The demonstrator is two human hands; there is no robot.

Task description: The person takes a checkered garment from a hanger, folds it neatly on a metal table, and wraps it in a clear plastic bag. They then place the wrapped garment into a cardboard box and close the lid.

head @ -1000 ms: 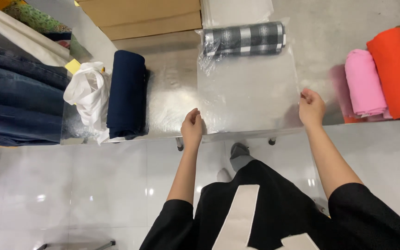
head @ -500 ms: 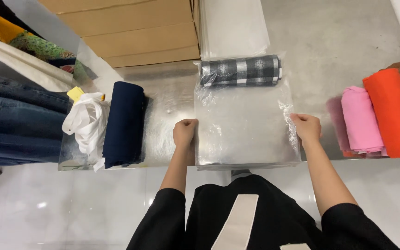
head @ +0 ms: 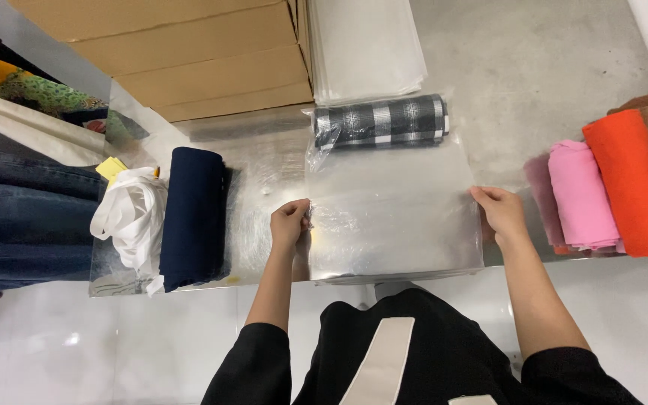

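Both hands, left hand (head: 289, 223) and right hand (head: 499, 213), are pinching the clear bag (head: 391, 217) edges shut around the rolled plaid cloth (head: 381, 121) on the counter (head: 264, 161), probably needing folding next.

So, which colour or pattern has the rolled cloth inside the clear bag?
The rolled cloth is a black, grey and white check, seen best in the head view.

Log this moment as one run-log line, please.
left hand: grips clear plastic bag left edge | right hand: grips right edge | plaid fabric roll: inside bag, far end

Black-and-white plaid roll (head: 381, 121) in a clear bag (head: 391, 217); left of it a navy roll (head: 193, 217); right, pink (head: 579, 196) and orange rolls (head: 631, 184).
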